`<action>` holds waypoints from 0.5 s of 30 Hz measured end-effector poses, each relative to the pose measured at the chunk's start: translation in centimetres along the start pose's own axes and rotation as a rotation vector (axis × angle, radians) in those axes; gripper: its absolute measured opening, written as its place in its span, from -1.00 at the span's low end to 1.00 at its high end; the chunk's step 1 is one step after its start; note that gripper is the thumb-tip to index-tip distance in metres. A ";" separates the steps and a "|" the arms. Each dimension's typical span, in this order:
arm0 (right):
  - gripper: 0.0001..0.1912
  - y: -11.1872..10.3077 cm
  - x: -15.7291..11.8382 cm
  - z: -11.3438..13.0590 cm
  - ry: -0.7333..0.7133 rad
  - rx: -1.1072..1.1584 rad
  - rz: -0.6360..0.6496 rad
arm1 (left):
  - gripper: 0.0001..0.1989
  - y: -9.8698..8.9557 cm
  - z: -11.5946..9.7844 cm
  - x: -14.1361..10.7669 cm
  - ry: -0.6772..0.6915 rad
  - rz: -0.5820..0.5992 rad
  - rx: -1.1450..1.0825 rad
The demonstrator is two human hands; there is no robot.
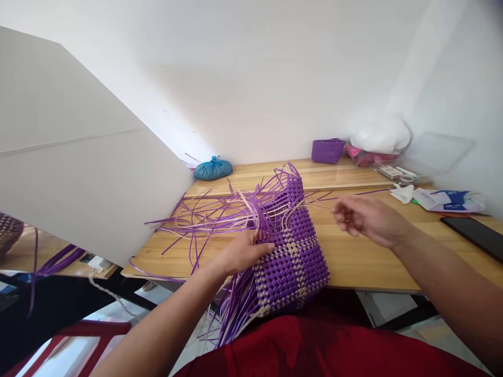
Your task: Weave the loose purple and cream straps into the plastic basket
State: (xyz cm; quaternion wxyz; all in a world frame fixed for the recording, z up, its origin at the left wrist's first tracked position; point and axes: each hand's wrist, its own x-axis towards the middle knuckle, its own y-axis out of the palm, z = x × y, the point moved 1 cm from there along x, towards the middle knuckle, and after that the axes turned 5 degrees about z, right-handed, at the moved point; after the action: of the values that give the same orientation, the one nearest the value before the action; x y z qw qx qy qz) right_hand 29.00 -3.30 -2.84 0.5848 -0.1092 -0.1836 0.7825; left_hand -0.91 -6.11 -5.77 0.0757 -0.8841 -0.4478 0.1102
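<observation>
A half-woven purple and cream basket point(291, 256) of plastic strips is tilted at the table's front edge, against my red clothing. My left hand point(249, 251) grips its left upper side, thumb on the outside and the other fingers partly hidden by strips. Long loose purple and cream strips point(208, 222) fan out leftward from it over the table, and more hang below my left hand. To the right of the basket, apart from it, my right hand point(357, 217) is raised with its fingers curled together; whether a strip is pinched in them cannot be made out.
Behind on the wooden table point(365, 267) are a blue tied bag point(213, 168), a small purple woven basket point(327, 151) and a white bag point(379, 135). At right lie a black phone-like slab point(473, 236) and a white-and-blue packet point(450, 200). A white partition point(78, 136) stands left.
</observation>
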 end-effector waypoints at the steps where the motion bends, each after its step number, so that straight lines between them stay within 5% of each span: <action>1: -0.55 1.6 -0.1 1.3 -0.070 -0.024 0.096 | -0.77 -0.2 -0.5 -0.1 0.028 0.031 0.039; 2: -0.60 3.3 -0.2 2.6 -0.159 -0.086 0.169 | -0.78 -0.4 -0.9 -0.3 0.038 0.072 0.037; 6: -0.80 9.0 0.2 5.6 -0.492 -0.368 0.099 | -0.73 -1.3 -0.9 -0.1 -0.029 0.252 -0.145; 11: -0.89 11.3 1.8 5.3 -0.475 -0.443 0.052 | -0.69 -0.7 1.1 0.9 -0.005 0.116 -0.359; 15: -0.92 11.1 2.2 4.9 -0.431 -0.461 0.042 | -0.74 0.2 0.9 1.0 0.036 0.050 -0.222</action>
State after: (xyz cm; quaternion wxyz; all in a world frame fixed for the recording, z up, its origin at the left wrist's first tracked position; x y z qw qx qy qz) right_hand 16.72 -4.74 -2.92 0.4758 -0.0741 -0.4735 0.7375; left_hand -0.39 -5.41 -6.77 -0.0173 -0.8997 -0.4338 0.0459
